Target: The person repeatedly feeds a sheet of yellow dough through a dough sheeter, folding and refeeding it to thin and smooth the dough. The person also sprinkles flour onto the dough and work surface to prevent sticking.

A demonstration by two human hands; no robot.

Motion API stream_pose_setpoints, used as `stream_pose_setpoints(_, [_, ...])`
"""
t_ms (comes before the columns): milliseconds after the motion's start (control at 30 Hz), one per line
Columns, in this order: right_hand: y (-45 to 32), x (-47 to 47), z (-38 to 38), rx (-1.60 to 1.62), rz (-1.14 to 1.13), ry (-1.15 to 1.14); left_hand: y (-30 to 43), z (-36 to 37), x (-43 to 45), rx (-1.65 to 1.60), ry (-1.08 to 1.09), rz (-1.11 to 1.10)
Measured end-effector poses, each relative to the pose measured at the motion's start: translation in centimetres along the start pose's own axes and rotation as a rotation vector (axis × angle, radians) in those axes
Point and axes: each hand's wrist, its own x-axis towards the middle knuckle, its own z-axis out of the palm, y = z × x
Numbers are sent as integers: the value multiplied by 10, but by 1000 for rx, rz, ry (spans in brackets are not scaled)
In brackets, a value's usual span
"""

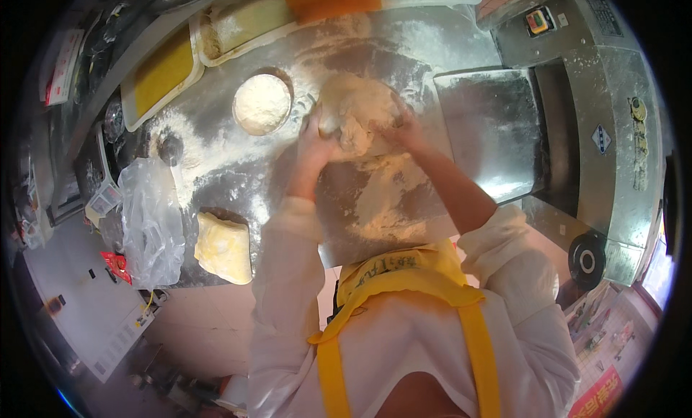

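Observation:
A large, rough mass of dough (359,107) lies on the floured steel worktable (335,202) in front of me. My left hand (316,139) presses against its left side, fingers curled around the edge. On the opposite side my right hand (403,129) grips the dough, its thumb across the near face. The dough's underside is hidden. Just left of my left hand stands a round bowl heaped with white flour (262,104). Closer to the table's front edge, a folded slab of pale yellow dough (223,248) rests by itself.
A steel dough machine (581,93) with a flat feed plate (489,131) stands at the right. Rectangular tubs, one with yellow contents (162,75), line the back. A clear plastic bag (151,223) and a red packet (116,266) lie at the left.

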Motion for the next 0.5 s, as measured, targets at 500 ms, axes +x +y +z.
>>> stream_pose_setpoints(500, [-33, -77, -83, 56, 27, -492, 94, 75, -178, -653, 91, -205])
